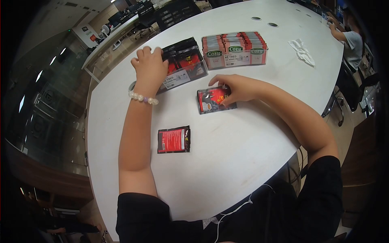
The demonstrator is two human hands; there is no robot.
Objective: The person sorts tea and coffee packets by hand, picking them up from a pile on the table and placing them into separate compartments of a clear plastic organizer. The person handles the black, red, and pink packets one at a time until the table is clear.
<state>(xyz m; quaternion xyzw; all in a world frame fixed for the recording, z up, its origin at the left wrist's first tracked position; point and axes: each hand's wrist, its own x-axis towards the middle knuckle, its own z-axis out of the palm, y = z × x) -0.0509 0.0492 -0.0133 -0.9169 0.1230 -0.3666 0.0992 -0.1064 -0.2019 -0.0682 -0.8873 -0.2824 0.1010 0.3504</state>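
My right hand (239,89) grips a black-and-red coffee sachet (208,97) on the white table, thumb over its face and index finger curved past its top edge. The sachet's front, with a cup picture, faces up. At the left end of a clear plastic bin (178,81) is my left hand (149,71), fingers spread and bent, thumb beside the sachets. More black-and-red sachets (189,60) stand in that bin. Nearer to me, another sachet (174,140) lies with its printed red back up.
A second clear bin (239,60) right of the first holds rows of red and pink Cozy packets (235,42). Further right lies a crumpled white tissue (302,52). A person (352,44) sits at the far right edge. A white cable (233,211) hangs over my front.
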